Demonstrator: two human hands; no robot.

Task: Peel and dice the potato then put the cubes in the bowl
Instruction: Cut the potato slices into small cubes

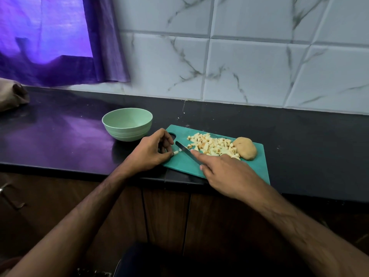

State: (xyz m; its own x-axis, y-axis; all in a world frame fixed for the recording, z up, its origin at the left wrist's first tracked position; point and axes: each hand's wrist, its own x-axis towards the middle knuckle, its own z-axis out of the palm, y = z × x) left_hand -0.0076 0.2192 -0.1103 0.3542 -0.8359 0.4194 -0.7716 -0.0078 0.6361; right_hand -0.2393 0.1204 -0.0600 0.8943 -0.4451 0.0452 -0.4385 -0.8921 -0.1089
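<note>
While the left hand (151, 148) pinches a small potato strip (175, 153) between curled fingertips at the left end of the green cutting board (183, 164), the right hand (225, 172) grips a knife (184, 149), index finger stretched along the blade's spine, handle hidden under the palm. Blade tip points far-left, sits just beside the strip, close to the left fingertips; cannot tell if the edge is touching the strip. One or two loose bits lie right by the blade.

Diced potato cubes (213, 146) piled mid-board, pale yellow with some browned faces, spreading from the board's centre toward the right. Just right of the pile, touching or nearly touching it, a rounded tan potato piece (245, 151), cannot tell whether its skin is on. Board has a handle hole at its far-left corner, partly covered by the left hand.

Pale green bowl (127, 124) stands upright on the dark countertop (60, 132), just left of the board and a bit farther back, no cubes visible inside. Board's near edge overhangs the counter's front edge slightly.

Purple curtain (60, 41) far left, marbled white wall tiles (239, 56) behind the counter. Brown bag-like thing (12, 96) at the far-left frame edge. Wooden cabinet doors (163, 216) below.
</note>
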